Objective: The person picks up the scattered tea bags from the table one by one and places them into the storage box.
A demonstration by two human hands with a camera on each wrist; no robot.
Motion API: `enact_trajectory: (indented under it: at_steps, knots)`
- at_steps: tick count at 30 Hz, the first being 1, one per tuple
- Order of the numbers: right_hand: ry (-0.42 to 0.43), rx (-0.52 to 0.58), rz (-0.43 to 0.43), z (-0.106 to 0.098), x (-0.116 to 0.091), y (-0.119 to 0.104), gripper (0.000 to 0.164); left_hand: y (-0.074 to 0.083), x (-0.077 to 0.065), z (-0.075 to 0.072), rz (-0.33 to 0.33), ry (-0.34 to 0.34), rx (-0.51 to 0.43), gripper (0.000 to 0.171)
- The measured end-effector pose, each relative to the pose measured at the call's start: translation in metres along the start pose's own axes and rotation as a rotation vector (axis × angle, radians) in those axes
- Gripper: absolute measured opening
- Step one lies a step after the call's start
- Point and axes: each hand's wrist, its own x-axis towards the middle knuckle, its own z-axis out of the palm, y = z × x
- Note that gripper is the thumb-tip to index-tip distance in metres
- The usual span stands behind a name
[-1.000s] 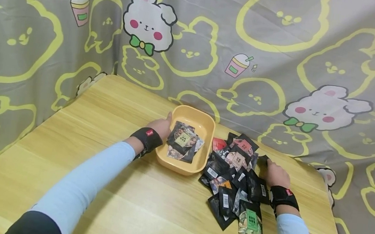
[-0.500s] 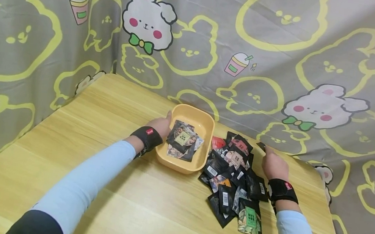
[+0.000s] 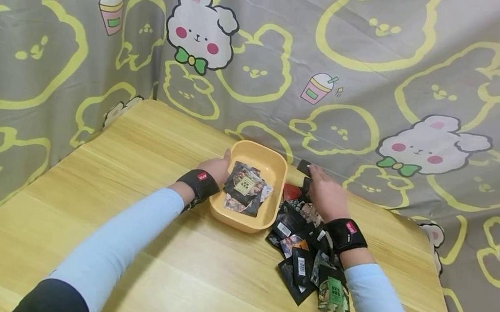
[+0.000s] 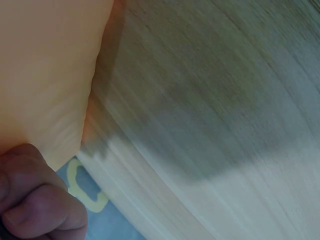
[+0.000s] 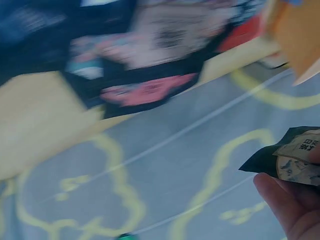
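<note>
My left hand [image 3: 214, 168] grips the left rim of a yellow-orange plastic tub [image 3: 280, 172]. In the left wrist view its curled fingers [image 4: 47, 212] lie against the tub's outer wall [image 4: 45, 65]. Several flat printed sachets [image 3: 247, 186] rest inside the tub. My right hand [image 3: 329, 195] pinches a small dark sachet [image 3: 304, 167] above the pile's far end, close to the tub's right side. From the right wrist, that sachet [image 5: 300, 155] shows a cream label and a picture, with part of it out of frame.
A loose heap of black sachets [image 3: 300, 263], some showing barcodes, lies right of the tub; a green-labelled one [image 3: 335, 294] is at its near end. Wood-grain tabletop [image 3: 164, 279] extends left and in front. A patterned grey curtain [image 3: 268, 66] hangs behind the table's far edge.
My right hand has lifted the sachet from the right of the heap and carried it left toward the tub, now covering part of the heap. My left hand has stayed on the tub.
</note>
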Motion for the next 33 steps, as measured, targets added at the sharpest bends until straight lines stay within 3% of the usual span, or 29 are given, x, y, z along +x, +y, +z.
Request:
enact_trajectory:
  at_steps: [12, 16, 23, 33]
  knots:
    - [0.063, -0.041, -0.225, 0.012, 0.025, -0.065, 0.04, 0.001, 0.003, 0.005, 0.002, 0.008, -0.009, 0.07]
    - [-0.006, 0.013, -0.267, 0.016, 0.029, -0.08, 0.045, 0.002, 0.002, 0.004, 0.006, 0.012, 0.002, 0.072]
    - [-0.195, 0.105, -0.346, 0.018, 0.029, -0.086, 0.082, 0.001, 0.004, 0.004, 0.006, 0.023, -0.031, 0.073]
    - [-0.244, 0.137, -0.309, 0.02, 0.027, -0.088, 0.081, -0.002, 0.005, 0.004, -0.013, 0.032, -0.052, 0.07]
